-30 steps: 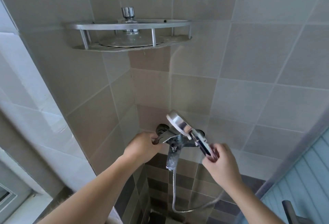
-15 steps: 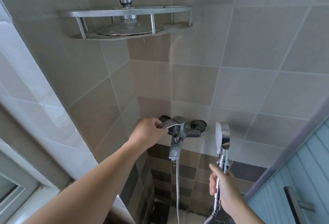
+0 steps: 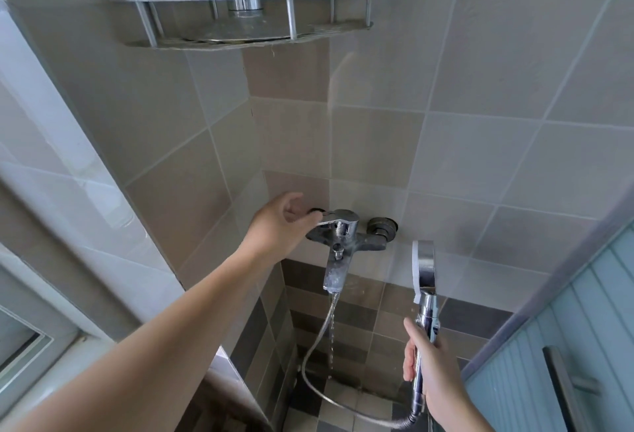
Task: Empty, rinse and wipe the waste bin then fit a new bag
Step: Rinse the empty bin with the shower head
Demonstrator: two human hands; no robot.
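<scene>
A: Holding the shower head (image 3: 424, 265) upright like that, is the right hand (image 3: 434, 371) doing it properly?

B: I'd say so. Its fingers are wrapped round the handle low down, just above where the hose (image 3: 317, 340) joins, and the face points left, away from the person. For a rinse I'd tip the face down toward the floor before the flow switches over, or the wall and the arm get sprayed.

A: And the left hand (image 3: 276, 226)?

B: Loose. The fingers are spread and half curled, with only the fingertips (image 3: 310, 218) at the end of the lever (image 3: 338, 217) on the tap (image 3: 343, 243). It's touching, not gripping. A thin broken stream (image 3: 331, 335) falls from the spout, so the water looks barely on.

A: So what makes this step go well?

B: Small moves on the lever. My guess is the small knob under the tap body sends water to the hose; that would need setting before the head gives anything. Keep the hose slack, as it hangs now in a loop toward the floor, so it doesn't tug the head round.

A: How does the bin look?

B: I can't say. No bin shows anywhere here, and no bag or cloth either. The view takes in tiled walls, a corner shelf (image 3: 240, 16) overhead, and a strip of chequered floor (image 3: 343, 400) below the tap. If the bin stands on that floor, it's outside the view, so whether it's emptied or dirty can't be told.
</scene>
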